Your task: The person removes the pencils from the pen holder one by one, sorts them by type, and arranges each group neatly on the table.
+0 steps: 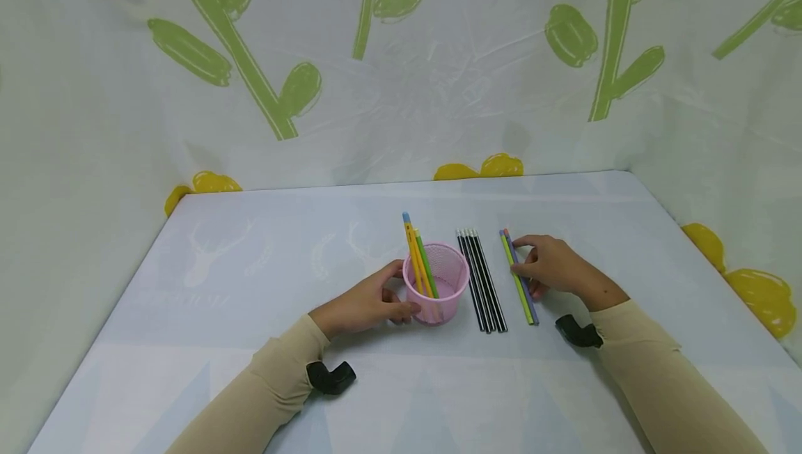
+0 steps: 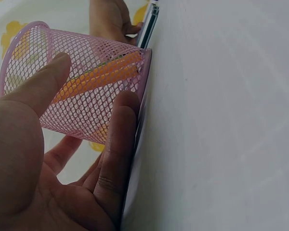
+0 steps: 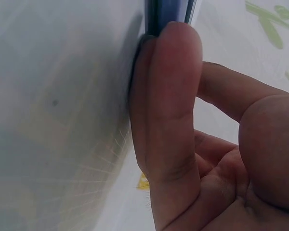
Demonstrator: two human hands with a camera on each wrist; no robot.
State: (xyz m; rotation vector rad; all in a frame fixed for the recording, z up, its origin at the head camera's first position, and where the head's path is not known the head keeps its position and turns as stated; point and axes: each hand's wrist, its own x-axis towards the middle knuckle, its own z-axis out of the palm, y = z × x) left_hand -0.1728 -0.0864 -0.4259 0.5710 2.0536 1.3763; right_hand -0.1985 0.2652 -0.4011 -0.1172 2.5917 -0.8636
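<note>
A pink mesh pencil cup (image 1: 428, 311) stands on the table, with two orange-yellow pencils (image 1: 413, 253) and a green pencil (image 1: 426, 262) leaning in it. My left hand (image 1: 371, 303) holds the cup from its left, thumb and fingers around the mesh wall (image 2: 84, 115). Farther right, a yellow-green pencil (image 1: 519, 285) and a purple pencil (image 1: 530, 303) lie side by side on the table. At their right side, my right hand (image 1: 554, 264) touches them with its fingertips. The right wrist view shows its fingers (image 3: 173, 101) fairly straight against the purple pencil (image 3: 171, 12).
Several black pencils (image 1: 481, 280) lie in a row between the cup and the coloured pair. All of it rests on a pale table (image 1: 401, 398). A white cloth with green plant prints (image 1: 401, 92) hangs behind and around the table.
</note>
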